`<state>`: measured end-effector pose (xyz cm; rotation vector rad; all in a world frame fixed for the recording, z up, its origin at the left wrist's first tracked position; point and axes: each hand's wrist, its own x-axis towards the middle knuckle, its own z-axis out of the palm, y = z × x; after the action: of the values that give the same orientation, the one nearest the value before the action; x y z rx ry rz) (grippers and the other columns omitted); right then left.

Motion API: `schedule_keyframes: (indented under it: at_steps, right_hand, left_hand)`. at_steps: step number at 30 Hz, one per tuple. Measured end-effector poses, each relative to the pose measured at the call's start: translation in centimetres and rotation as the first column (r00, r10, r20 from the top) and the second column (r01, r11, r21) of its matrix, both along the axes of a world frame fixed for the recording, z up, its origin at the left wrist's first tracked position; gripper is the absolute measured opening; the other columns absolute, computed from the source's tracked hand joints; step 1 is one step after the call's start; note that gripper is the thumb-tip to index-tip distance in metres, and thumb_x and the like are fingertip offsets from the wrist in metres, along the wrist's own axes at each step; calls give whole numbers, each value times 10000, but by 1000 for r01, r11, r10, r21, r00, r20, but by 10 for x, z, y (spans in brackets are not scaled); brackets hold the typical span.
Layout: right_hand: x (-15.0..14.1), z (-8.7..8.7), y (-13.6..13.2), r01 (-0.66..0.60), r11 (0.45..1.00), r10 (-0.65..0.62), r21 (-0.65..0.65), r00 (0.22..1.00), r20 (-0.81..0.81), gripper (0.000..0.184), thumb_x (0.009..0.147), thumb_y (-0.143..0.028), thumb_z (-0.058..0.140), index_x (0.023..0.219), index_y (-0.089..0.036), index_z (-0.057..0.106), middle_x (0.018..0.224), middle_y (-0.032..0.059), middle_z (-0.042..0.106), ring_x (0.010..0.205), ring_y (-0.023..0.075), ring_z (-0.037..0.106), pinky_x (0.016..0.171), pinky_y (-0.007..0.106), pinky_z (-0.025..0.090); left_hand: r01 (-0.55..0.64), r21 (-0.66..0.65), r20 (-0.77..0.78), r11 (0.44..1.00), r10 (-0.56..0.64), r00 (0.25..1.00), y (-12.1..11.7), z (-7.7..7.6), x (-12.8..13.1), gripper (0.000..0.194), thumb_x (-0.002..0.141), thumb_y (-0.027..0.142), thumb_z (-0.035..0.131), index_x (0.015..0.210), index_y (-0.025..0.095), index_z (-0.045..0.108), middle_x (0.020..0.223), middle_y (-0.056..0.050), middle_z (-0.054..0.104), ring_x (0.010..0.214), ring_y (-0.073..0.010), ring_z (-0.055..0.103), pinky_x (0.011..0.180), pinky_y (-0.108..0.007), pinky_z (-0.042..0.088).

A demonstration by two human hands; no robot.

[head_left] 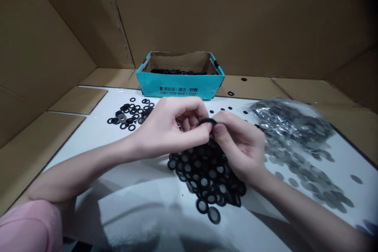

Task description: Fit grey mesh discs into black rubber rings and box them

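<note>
Between my left hand (174,126) and my right hand (243,141), a black ring (206,120) is pinched by thumbs and fingers, above the table. The other fingers of my left hand are curled, and what lies inside them is hidden. Under my hands spreads a heap of black rings with grey discs in them (203,181), partly covered by my hands. To the left, beyond my left wrist, lies a loose cluster of black rings (134,116) that look open in the middle. Thin grey discs (307,175) are scattered to the right of my right hand.
A turquoise cardboard box (180,84) holding black rings stands at the back. A clear plastic bag (289,122) full of grey discs lies at the right. Several small black pieces (230,108) dot the white table (130,204). Tall cardboard walls (236,19) enclose the back and sides.
</note>
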<state>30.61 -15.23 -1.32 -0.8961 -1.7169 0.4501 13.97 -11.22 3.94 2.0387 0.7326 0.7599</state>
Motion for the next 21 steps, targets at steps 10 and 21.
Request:
schedule_keyframes:
  at_steps: [10,21]
  right_hand:
    - [2,-4,0,-39,994,28,-103,994,-104,218,936,-245,484,725,-213,532,656,-14,474,609,120,429,575,274,338]
    - [-8,-2,3,-442,778,99,-447,788,-607,365,778,-517,661,628,-208,538,618,-15,419,595,131,393,551,272,362]
  left_hand:
    - [32,63,70,998,-36,997,5,-5,0,88,792,164,619,739,129,560,614,37,528,546,-51,488,495,-155,420]
    - [112,396,80,911,-155,985,10,-7,-3,175,812,241,713,905,109,645,745,-5,683,630,-63,611,612,-145,501]
